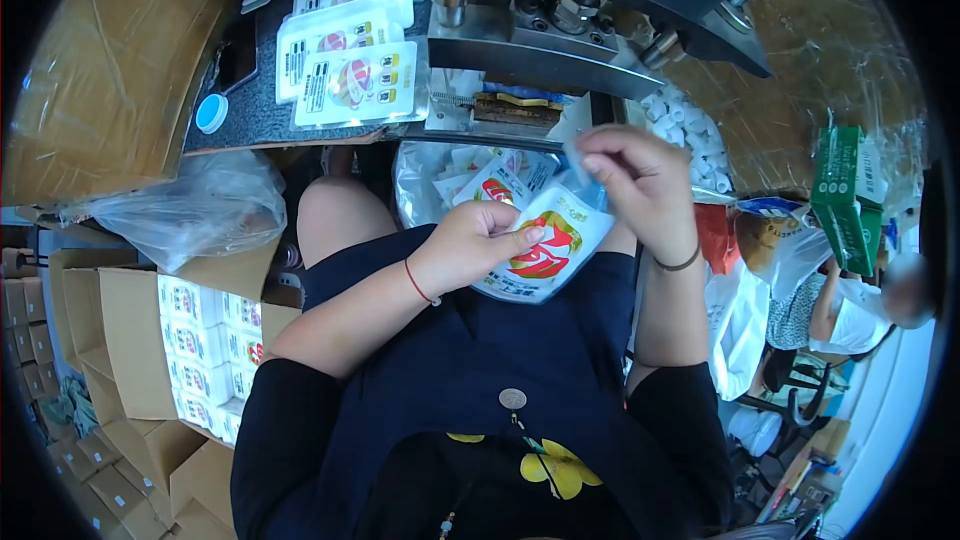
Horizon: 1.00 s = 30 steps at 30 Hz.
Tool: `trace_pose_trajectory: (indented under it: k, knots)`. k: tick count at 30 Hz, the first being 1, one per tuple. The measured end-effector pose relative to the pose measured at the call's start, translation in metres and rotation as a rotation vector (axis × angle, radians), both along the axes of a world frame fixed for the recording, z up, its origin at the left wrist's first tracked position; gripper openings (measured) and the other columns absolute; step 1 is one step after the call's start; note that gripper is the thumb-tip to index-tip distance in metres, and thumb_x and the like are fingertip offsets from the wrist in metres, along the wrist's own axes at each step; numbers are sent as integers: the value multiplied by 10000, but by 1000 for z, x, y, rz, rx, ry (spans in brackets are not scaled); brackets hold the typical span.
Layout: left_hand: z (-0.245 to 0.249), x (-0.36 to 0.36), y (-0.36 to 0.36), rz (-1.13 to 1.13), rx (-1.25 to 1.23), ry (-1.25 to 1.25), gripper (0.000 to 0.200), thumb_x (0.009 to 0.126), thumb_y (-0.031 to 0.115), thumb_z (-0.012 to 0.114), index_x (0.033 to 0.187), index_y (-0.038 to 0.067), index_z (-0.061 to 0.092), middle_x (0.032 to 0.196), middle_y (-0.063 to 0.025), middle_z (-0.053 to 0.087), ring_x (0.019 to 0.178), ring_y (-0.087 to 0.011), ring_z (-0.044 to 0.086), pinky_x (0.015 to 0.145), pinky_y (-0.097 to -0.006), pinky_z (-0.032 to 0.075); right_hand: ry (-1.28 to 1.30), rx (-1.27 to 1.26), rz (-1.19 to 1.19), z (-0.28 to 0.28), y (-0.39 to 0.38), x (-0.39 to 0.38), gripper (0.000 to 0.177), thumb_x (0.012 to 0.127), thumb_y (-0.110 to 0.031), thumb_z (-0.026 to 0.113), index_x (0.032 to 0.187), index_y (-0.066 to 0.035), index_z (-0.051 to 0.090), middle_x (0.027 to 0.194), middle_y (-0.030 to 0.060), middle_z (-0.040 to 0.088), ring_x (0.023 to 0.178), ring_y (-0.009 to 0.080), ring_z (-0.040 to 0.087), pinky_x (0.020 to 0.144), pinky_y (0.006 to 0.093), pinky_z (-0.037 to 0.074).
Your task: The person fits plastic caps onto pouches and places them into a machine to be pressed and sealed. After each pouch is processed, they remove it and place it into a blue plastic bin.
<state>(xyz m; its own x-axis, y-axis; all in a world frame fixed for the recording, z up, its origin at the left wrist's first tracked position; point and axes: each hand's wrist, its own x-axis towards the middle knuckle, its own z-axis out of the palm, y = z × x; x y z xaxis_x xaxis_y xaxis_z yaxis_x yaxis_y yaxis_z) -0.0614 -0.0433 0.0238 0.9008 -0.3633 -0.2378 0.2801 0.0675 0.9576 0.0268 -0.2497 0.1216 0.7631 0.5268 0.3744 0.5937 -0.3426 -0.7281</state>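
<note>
My left hand [468,245] grips a white printed pouch [578,242] at its left side, thumb lying over the red, green and yellow print. My right hand [645,185] is raised at the pouch's upper right corner, thumb and fingers pinched on a small translucent plastic piece [574,155]. The pouch is held tilted above my lap. Just behind it, a clear plastic bag [412,180] holds several similar printed pouches [490,183]. Over the bag stands a metal press [545,65] with a dark frame.
Flat pouches [357,85] lie stacked on the worktop [245,125], with a blue-topped cap [211,113] to their left. White plastic spouts [688,135] are heaped at right. A carton [130,330] holds packed pouches at left. A green box [840,200] and another person [850,315] are at right.
</note>
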Motion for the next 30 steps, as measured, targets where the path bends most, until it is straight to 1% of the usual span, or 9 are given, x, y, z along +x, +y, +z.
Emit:
trace_pose_trajectory:
  k: [6, 11, 15, 20, 23, 25, 26, 29, 30]
  knots:
    - [4, 0, -6, -126, -329, 275, 337, 1008, 196, 660, 1251, -37, 644, 1190, -93, 710, 1055, -122, 669, 953, -302, 532, 53, -273, 145, 4, -11, 2, 160, 929, -49, 612, 1084, -16, 633, 1027, 167, 675, 949, 367, 647, 822, 417, 521]
    - [-1, 9, 6, -57, -402, 296, 308, 924, 41, 668, 1223, -34, 664, 1148, -106, 726, 1007, -153, 703, 921, -320, 554, -291, -510, -332, -19, -51, 36, 250, 946, -51, 563, 1186, -24, 628, 1147, 214, 654, 1064, 426, 621, 902, 471, 506]
    - [3, 50, 32, 76, -405, 268, 311, 885, 19, 672, 1187, -58, 666, 1143, -141, 725, 1006, -194, 716, 914, -345, 565, -188, -828, -486, -50, -86, 61, 343, 859, -36, 667, 1198, -78, 637, 1133, 198, 604, 1009, 406, 633, 827, 460, 520]
    - [4, 59, 36, 155, -379, 146, 430, 911, 119, 702, 1287, -53, 581, 1283, -206, 650, 1152, -253, 660, 958, -384, 534, -211, -642, -475, -71, -91, 70, 272, 835, -21, 679, 1106, -46, 671, 1113, 181, 608, 970, 403, 635, 818, 451, 523]
    - [12, 65, 77, 781, 543, -506, 547, 915, 232, 720, 1353, -29, 523, 1420, -270, 517, 1242, -340, 589, 1003, -443, 490, -325, -489, -488, -74, -94, 63, 249, 848, -27, 681, 1097, -20, 674, 1069, 185, 631, 947, 393, 639, 814, 438, 522]
    - [20, 68, 122, 709, 1343, -1070, 649, 883, 237, 733, 1424, 0, 466, 1480, -277, 450, 1253, -417, 563, 1020, -470, 466, -410, -429, -493, -68, -98, 57, 251, 859, -37, 685, 1107, -5, 668, 1041, 189, 648, 931, 387, 641, 811, 430, 520]
    - [0, 64, 141, 423, 1452, -984, 558, 904, 248, 703, 1362, -24, 538, 1425, -254, 496, 1222, -446, 550, 1027, -474, 455, -395, -431, -539, -65, -100, 53, 246, 879, -61, 694, 1114, 6, 664, 1034, 193, 665, 918, 375, 649, 797, 409, 517]
    - [-9, 40, 150, 276, 1404, -1030, 415, 930, 157, 662, 1305, -11, 601, 1319, -238, 592, 1207, -433, 567, 1021, -468, 462, -198, -448, -675, -53, -97, 44, 228, 904, -112, 700, 1099, -1, 656, 1064, 199, 658, 965, 381, 643, 809, 411, 514]
    - [-18, 34, 153, 369, 1294, -998, 337, 925, 60, 640, 1257, 6, 639, 1135, -177, 693, 1069, -327, 666, 941, -409, 517, -248, -412, -685, -57, -96, 42, 225, 914, -113, 694, 1105, -3, 654, 1051, 196, 658, 947, 374, 644, 804, 406, 514]
